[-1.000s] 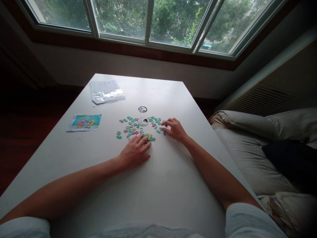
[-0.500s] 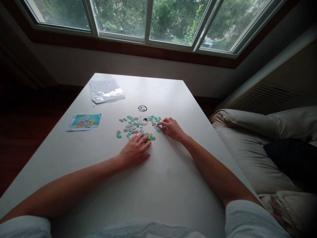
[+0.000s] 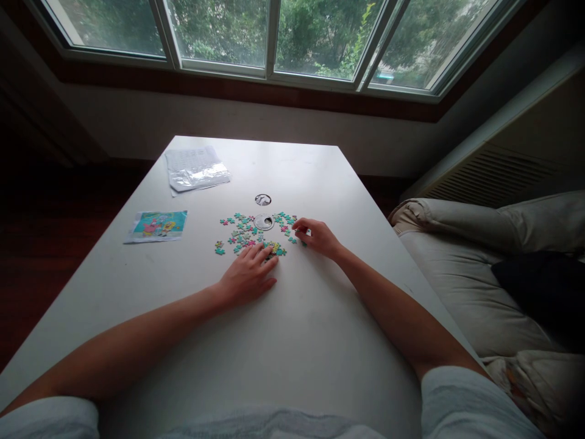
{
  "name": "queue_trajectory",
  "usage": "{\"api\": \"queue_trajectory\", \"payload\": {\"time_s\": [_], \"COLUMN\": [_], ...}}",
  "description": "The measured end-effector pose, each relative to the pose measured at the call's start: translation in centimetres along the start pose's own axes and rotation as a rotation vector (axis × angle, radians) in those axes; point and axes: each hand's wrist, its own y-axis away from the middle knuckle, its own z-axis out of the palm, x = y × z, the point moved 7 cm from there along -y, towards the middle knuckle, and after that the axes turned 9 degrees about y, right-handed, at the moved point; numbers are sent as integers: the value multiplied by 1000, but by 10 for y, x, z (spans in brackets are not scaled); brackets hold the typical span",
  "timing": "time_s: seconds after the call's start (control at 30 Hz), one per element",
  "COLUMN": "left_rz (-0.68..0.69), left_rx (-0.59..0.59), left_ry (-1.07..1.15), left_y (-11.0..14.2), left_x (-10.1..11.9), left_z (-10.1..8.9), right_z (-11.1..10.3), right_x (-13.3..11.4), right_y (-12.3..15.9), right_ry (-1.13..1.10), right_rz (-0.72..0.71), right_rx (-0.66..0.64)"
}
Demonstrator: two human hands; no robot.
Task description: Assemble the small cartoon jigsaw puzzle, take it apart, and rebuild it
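Loose jigsaw pieces (image 3: 243, 233) in teal, pink and yellow lie scattered on the white table. My left hand (image 3: 249, 271) rests palm down at their near edge, fingers stretched out. Its fingertips touch a small cluster of yellow and teal puzzle pieces (image 3: 276, 249), partly hidden beneath them. To the right, my right hand (image 3: 317, 236) hovers by the outer pieces, its fingers bent and the thumb apart from the index finger. No piece shows between them. A picture sheet (image 3: 158, 226) with cartoon figures on teal lies at the left.
Two round inserts, a far one (image 3: 263, 200) and a near one (image 3: 264, 222) among the pieces, are set in the white table (image 3: 292, 341). Papers in a clear plastic sleeve (image 3: 197, 169) lie at the far left. A padded sofa (image 3: 461, 274) stands along the right side, below a window.
My right hand has lifted slightly off the pieces, its thumb and index finger now further apart. My left hand has stayed nearly still.
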Motion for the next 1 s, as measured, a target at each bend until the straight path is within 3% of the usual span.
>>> {"api": "queue_trajectory", "payload": {"time_s": [0.2, 0.43, 0.63, 1.0], "left_rz": [7, 21, 15, 15], "left_rx": [8, 11, 11, 5], "left_ry": [2, -15, -11, -5], "left_y": [-2, -3, -3, -4], "left_x": [0, 1, 1, 3], "left_z": [1, -4, -5, -5], "right_z": [2, 38, 52, 62], "right_x": [-13, -28, -38, -40], "right_y": [-8, -31, -44, -41], "right_ry": [-154, -544, -337, -226], "right_rz": [56, 137, 44, 80], "right_rx": [17, -95, -119, -170]}}
